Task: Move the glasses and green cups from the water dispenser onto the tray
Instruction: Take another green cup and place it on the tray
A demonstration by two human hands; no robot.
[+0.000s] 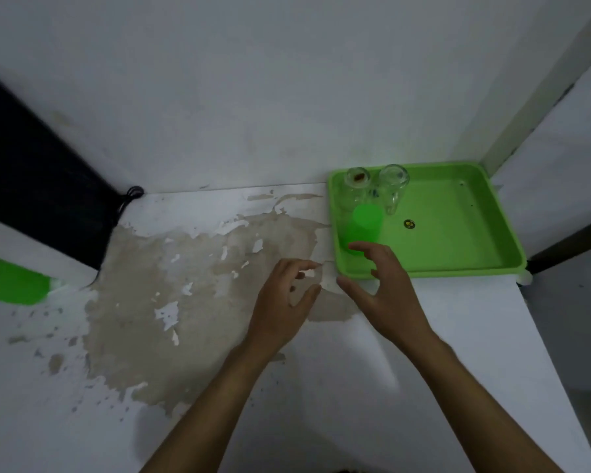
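Note:
A green tray (458,233) lies on the white counter at the right, against the wall. Two clear glasses (357,186) (393,189) stand upside down at its back left corner. In front of them a green cup (364,230) stands upside down inside the tray. My right hand (386,291) hovers over the tray's front left corner, just short of the green cup, fingers spread and holding nothing. My left hand (284,302) is over the counter left of the tray, fingers loosely curled and apart, empty.
The counter top (185,285) has a large patch of peeled paint. A green and white object (11,285) shows at the left edge, below a dark panel (38,172) with a black cable (130,196). The counter's edge drops off at the right.

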